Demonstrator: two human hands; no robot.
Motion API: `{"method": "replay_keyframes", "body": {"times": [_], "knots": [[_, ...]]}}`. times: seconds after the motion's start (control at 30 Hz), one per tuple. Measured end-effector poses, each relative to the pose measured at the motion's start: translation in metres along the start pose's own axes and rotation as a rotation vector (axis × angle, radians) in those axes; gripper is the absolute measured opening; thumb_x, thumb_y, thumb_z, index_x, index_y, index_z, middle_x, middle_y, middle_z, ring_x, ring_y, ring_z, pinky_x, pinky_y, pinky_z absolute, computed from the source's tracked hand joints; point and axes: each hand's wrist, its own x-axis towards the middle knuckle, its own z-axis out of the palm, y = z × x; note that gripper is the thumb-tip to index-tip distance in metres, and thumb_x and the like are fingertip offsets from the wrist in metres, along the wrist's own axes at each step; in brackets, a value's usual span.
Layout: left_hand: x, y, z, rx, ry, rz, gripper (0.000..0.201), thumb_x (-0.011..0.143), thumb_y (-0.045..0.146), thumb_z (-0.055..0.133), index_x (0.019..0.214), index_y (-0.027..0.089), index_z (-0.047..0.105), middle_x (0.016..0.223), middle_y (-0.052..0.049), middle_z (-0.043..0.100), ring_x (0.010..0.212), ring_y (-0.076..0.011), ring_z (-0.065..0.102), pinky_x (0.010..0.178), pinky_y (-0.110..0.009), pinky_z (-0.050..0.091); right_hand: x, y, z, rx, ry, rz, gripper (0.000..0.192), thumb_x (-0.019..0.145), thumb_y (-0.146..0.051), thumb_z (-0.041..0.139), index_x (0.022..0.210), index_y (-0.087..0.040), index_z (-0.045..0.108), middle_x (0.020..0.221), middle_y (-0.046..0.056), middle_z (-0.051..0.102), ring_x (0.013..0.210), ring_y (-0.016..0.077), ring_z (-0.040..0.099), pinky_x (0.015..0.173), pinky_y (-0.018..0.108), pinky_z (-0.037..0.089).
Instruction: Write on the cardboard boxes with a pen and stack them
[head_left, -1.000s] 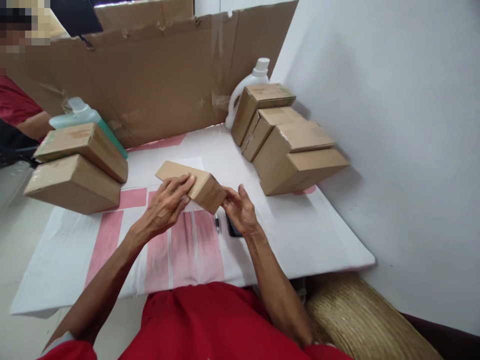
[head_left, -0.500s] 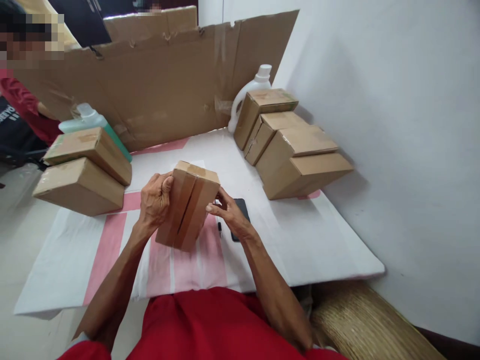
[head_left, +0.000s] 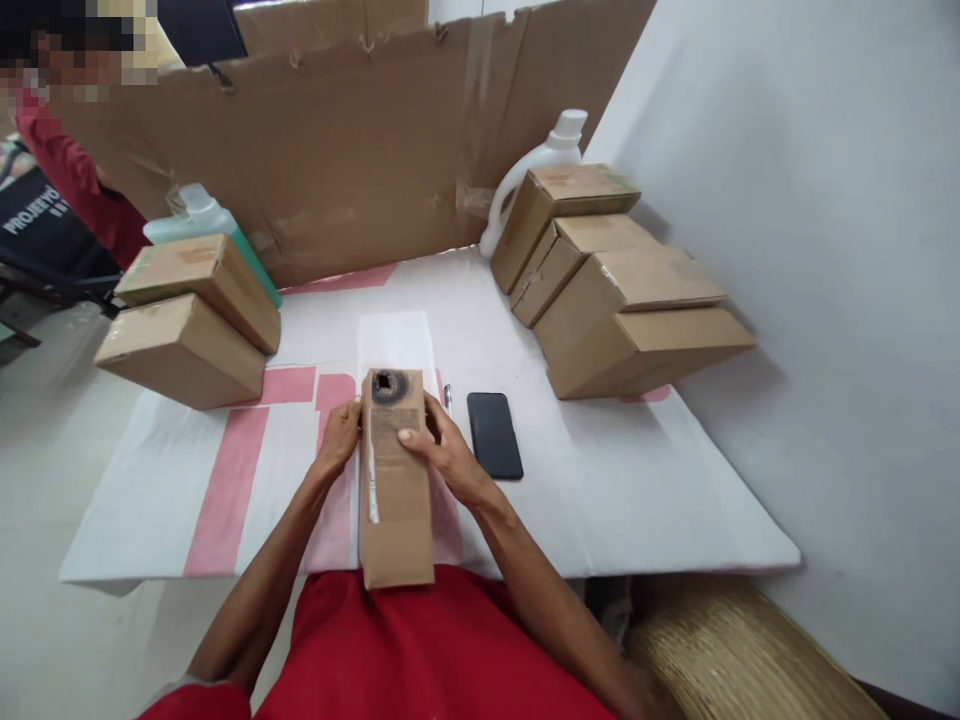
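Between my hands is a brown cardboard box (head_left: 397,540), its narrow face turned up toward me. That face has a small dark hole ringed by a scorched-looking mark near the far end, and a torn pale strip lower down. My right hand (head_left: 454,460) grips the box's right side, thumb on the upper face. At the left side, my left hand (head_left: 341,435) is closed against the box edge, its fingertips partly hidden. A black phone (head_left: 495,435) lies just right of my right hand, and a pen (head_left: 448,397) lies partly hidden behind the hand.
Several cardboard boxes (head_left: 637,330) stand at the right before a white jug (head_left: 517,185). Two more boxes (head_left: 180,350) stand left by a green-liquid bottle (head_left: 225,235). A cardboard panel (head_left: 360,170) backs the table (head_left: 637,500). Beyond it is a person in a red sleeve (head_left: 90,190).
The box has been turned, so its holed narrow face shows instead of the taped seam, and it sits closer to my body. My left hand has moved lower. The phone is now uncovered.
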Motion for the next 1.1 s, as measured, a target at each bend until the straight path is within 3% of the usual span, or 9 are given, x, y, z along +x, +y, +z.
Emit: {"method": "replay_keyframes", "body": {"times": [0.1, 0.2, 0.3, 0.47, 0.57, 0.63, 0.8, 0.97, 1.1], "knots": [[0.003, -0.007, -0.002, -0.007, 0.007, 0.004, 0.053, 0.088, 0.061, 0.066, 0.114, 0.016, 0.070, 0.113, -0.014, 0.072, 0.103, -0.0267, 0.067, 0.095, -0.044, 0.054, -0.006, 0.019, 0.006, -0.069, 0.057, 0.049, 0.071, 0.087, -0.047, 0.077, 0.150, -0.029, 0.052, 0.154, 0.008, 0.057, 0.139, 0.0282, 0.056, 0.117, 0.045, 0.045], [0.009, -0.001, -0.003, -0.063, -0.034, 0.033, 0.065, 0.098, 0.068, 0.046, 0.138, 0.019, 0.061, 0.147, -0.017, 0.059, 0.134, -0.0289, 0.058, 0.112, -0.047, 0.046, -0.009, 0.029, 0.006, -0.099, 0.036, 0.080, 0.072, 0.087, -0.052, 0.077, 0.150, -0.029, 0.053, 0.155, 0.010, 0.056, 0.138, 0.0288, 0.057, 0.113, 0.045, 0.049], [0.008, 0.010, -0.002, -0.132, -0.173, 0.035, 0.071, 0.099, 0.072, 0.039, 0.140, 0.018, 0.061, 0.144, -0.016, 0.063, 0.132, -0.0308, 0.061, 0.111, -0.047, 0.048, -0.010, 0.027, -0.005, -0.175, 0.037, 0.103, 0.066, 0.089, -0.061, 0.071, 0.143, -0.026, 0.059, 0.150, 0.011, 0.060, 0.131, 0.0290, 0.062, 0.101, 0.041, 0.055], [-0.006, 0.010, -0.003, -0.203, -0.254, 0.039, 0.067, 0.088, 0.061, 0.065, 0.139, 0.018, 0.057, 0.139, -0.013, 0.064, 0.125, -0.0308, 0.063, 0.110, -0.045, 0.047, -0.013, 0.013, -0.042, -0.750, 0.298, 0.215, 0.049, 0.103, -0.063, 0.046, 0.097, -0.021, 0.069, 0.086, 0.011, 0.075, 0.084, 0.0283, 0.072, 0.076, 0.039, 0.054], [-0.012, 0.006, -0.005, -0.233, -0.284, 0.038, 0.069, 0.084, 0.055, 0.069, 0.141, 0.020, 0.052, 0.136, -0.012, 0.063, 0.120, -0.0301, 0.063, 0.106, -0.044, 0.048, -0.012, 0.011, -0.050, -1.204, 0.277, 0.410, 0.039, 0.099, -0.056, 0.060, 0.091, -0.019, 0.069, 0.090, 0.018, 0.076, 0.092, 0.0365, 0.073, 0.080, 0.043, 0.051], [-0.015, 0.006, -0.006, -0.239, -0.312, 0.034, 0.072, 0.082, 0.051, 0.071, 0.143, 0.021, 0.049, 0.132, -0.011, 0.063, 0.117, -0.0301, 0.063, 0.104, -0.044, 0.050, -0.009, 0.015, -0.048, -1.282, 0.271, 0.494, 0.035, 0.096, -0.052, 0.066, 0.099, -0.017, 0.069, 0.099, 0.022, 0.077, 0.098, 0.0386, 0.074, 0.079, 0.042, 0.050], [-0.021, 0.010, -0.006, -0.236, -0.345, 0.014, 0.084, 0.079, 0.053, 0.073, 0.150, 0.021, 0.040, 0.139, -0.013, 0.060, 0.126, -0.0336, 0.061, 0.109, -0.048, 0.048, -0.003, 0.027, -0.049, -1.216, 0.308, 0.463, 0.011, 0.093, -0.030, 0.069, 0.087, -0.020, 0.068, 0.095, 0.019, 0.077, 0.098, 0.0362, 0.074, 0.079, 0.040, 0.049], [-0.027, 0.010, -0.002, -0.242, -0.332, 0.015, 0.089, 0.079, 0.054, 0.075, 0.153, 0.021, 0.036, 0.151, -0.014, 0.052, 0.137, -0.0345, 0.054, 0.113, -0.046, 0.045, -0.003, 0.025, -0.064, -1.046, 0.337, 0.370, 0.021, 0.090, -0.025, 0.062, 0.070, -0.024, 0.055, 0.068, 0.006, 0.070, 0.072, 0.0263, 0.071, 0.069, 0.035, 0.050], [-0.025, 0.008, 0.003, -0.268, -0.332, 0.006, 0.082, 0.074, 0.052, 0.079, 0.141, 0.020, 0.044, 0.129, -0.012, 0.061, 0.119, -0.0305, 0.061, 0.106, -0.045, 0.049, 0.005, 0.005, -0.055, -0.393, 0.504, 0.092, 0.022, 0.093, -0.046, 0.059, 0.088, -0.025, 0.054, 0.066, -0.001, 0.065, 0.053, 0.0179, 0.062, 0.051, 0.029, 0.047]]}}
